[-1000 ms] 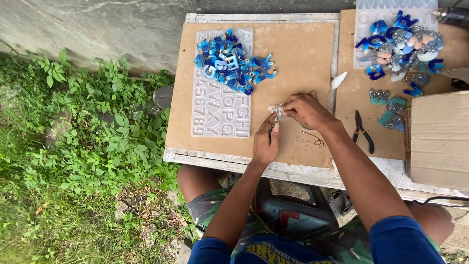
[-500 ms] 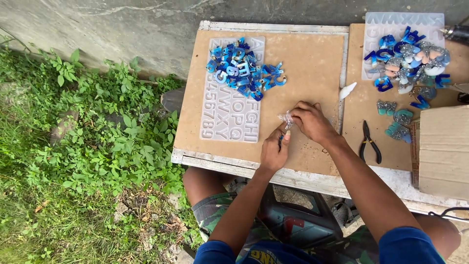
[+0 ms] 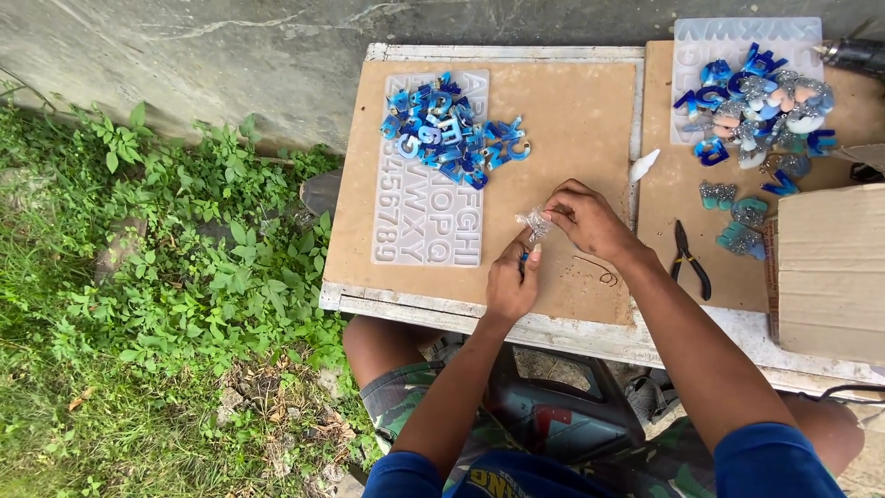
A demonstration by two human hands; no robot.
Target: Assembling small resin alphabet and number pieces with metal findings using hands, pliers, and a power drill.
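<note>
My right hand (image 3: 587, 219) pinches a small clear glittery resin piece (image 3: 534, 223) over the brown board (image 3: 572, 111). Just below it, my left hand (image 3: 513, 280) grips a small blue-handled tool (image 3: 523, 260) whose tip points at that piece. Left of both hands lies a clear silicone letter mould (image 3: 431, 198), with a heap of blue resin letters (image 3: 454, 140) on its upper part.
Black pliers (image 3: 690, 262) lie to the right of my right hand, near teal glitter pieces (image 3: 737, 219). A second pile of blue and pale resin shapes (image 3: 761, 106) covers another mould at the top right. A cardboard box (image 3: 830, 272) stands at the right edge. Weeds (image 3: 166, 277) grow left.
The view has shifted slightly, so the bench sits more to the right in frame. Both hands stay together on the small piece, with the left hand a little lower.
</note>
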